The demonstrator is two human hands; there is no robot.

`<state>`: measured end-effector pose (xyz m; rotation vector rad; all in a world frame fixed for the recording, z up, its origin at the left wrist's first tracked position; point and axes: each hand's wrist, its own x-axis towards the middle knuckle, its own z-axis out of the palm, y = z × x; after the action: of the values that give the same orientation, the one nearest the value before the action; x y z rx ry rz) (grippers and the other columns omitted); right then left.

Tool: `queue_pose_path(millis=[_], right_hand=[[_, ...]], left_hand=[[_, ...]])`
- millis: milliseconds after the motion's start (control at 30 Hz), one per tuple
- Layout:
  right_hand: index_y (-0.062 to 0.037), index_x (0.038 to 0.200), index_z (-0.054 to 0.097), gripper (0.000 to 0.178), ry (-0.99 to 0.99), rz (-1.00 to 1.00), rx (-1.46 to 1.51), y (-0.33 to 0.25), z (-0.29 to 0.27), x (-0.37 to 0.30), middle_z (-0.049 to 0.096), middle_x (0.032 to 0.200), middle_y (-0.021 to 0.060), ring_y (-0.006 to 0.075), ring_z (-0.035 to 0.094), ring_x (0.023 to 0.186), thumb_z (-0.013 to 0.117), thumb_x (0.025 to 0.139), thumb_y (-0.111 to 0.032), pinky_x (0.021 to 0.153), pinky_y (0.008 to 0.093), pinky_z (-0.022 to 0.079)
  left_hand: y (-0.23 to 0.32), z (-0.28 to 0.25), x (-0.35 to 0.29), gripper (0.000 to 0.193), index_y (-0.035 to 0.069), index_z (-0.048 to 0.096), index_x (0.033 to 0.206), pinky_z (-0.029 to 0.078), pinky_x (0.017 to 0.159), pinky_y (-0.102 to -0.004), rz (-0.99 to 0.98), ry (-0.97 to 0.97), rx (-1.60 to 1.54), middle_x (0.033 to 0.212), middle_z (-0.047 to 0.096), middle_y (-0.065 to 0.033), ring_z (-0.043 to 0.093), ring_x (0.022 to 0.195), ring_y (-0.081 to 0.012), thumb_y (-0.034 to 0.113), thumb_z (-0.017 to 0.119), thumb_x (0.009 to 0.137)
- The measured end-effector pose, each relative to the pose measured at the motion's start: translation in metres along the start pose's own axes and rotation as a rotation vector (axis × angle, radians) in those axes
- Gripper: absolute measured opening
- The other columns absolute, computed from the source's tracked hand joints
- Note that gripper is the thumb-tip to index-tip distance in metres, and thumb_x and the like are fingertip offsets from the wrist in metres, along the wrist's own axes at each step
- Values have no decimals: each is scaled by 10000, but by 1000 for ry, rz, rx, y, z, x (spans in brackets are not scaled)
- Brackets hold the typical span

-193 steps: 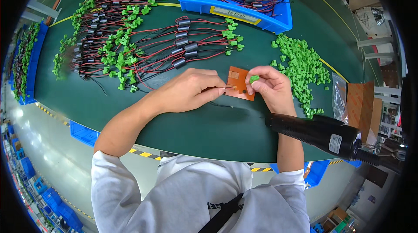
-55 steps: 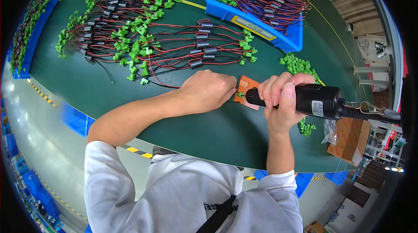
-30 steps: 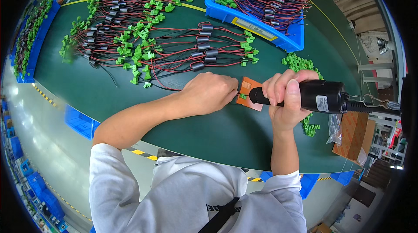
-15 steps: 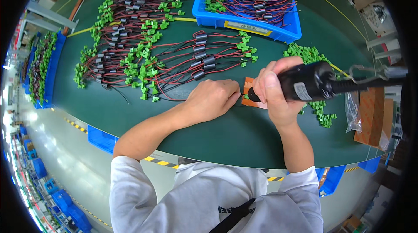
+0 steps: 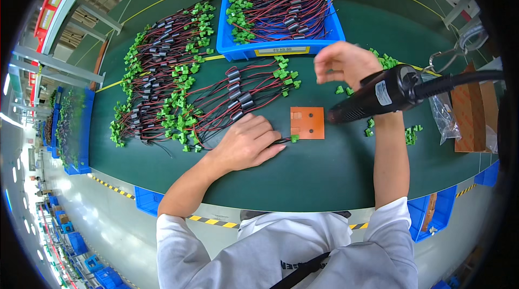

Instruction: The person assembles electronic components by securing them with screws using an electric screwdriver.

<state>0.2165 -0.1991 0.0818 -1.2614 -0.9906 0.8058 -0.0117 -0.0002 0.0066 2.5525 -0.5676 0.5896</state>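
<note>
My left hand [image 5: 250, 143] rests on the table with its fingers closed on the wires of a red-and-black cable. The green connector [image 5: 294, 138] at that cable's end lies at the lower left corner of a small orange block [image 5: 316, 122] with two dark holes. Clear of any tool, my right hand [image 5: 348, 64] is raised near the blue bin, fingers loosely curled and apart. A black electric screwdriver [image 5: 373, 100] hangs across my right wrist, its tip just right of the block.
Rows of cables [image 5: 154, 72] with dark cylinders and green connectors cover the table's left. More cables fill a blue bin [image 5: 275, 51] at the back. Loose green connectors [image 5: 413, 133], a clear plastic bag [image 5: 446, 121] and a brown cardboard box [image 5: 469, 116] lie right.
My right hand has let go of the screwdriver and moved up and away from the block. The left hand has drawn back slightly left. The orange block now shows uncovered.
</note>
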Motion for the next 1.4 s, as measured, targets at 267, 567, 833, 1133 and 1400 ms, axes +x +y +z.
queue_pose_path(millis=[267, 567, 833, 1133, 1400], right_hand=[[-40, 1074, 686, 291, -102, 68, -1071, 54, 1, 31, 692, 977, 107, 309, 686, 909, 832, 879, -200, 795, 439, 546], [-34, 1063, 642, 294, -26, 273, -963, 72, 12, 45, 685, 864, 102, 324, 682, 833, 834, 884, -166, 742, 455, 530], [5, 1031, 689, 245, -50, 149, -972, 80, 5, 42, 678, 880, 124, 275, 661, 781, 833, 883, -125, 733, 407, 541], [21, 1034, 709, 204, -34, 240, -712, 74, -4, 40, 758, 896, 86, 169, 730, 834, 827, 917, -97, 791, 320, 591], [15, 1062, 727, 191, -39, 312, -601, 71, -7, 40, 763, 907, 61, 123, 712, 849, 793, 972, -140, 804, 299, 584]], left_hand=[[-21, -12, -7, 247, 60, 708, 912, 440, 622, -389, 47, -106, 74, 798, 603, -44, 602, 706, -232, 203, 885, 816], [-30, 2, -18, 207, 49, 639, 829, 497, 651, -410, -35, -33, -49, 775, 555, -66, 614, 724, -261, 162, 796, 900], [-30, 5, -21, 207, 45, 636, 830, 480, 622, -412, -33, 3, -82, 770, 550, -66, 601, 712, -273, 130, 817, 884], [-26, -1, -19, 226, 82, 651, 845, 437, 627, -378, 23, 14, -32, 759, 521, -39, 572, 698, -235, 197, 843, 869], [-32, -5, -19, 222, 58, 722, 939, 430, 717, -395, -201, 184, 400, 906, 562, -40, 568, 840, -248, 155, 866, 801]])
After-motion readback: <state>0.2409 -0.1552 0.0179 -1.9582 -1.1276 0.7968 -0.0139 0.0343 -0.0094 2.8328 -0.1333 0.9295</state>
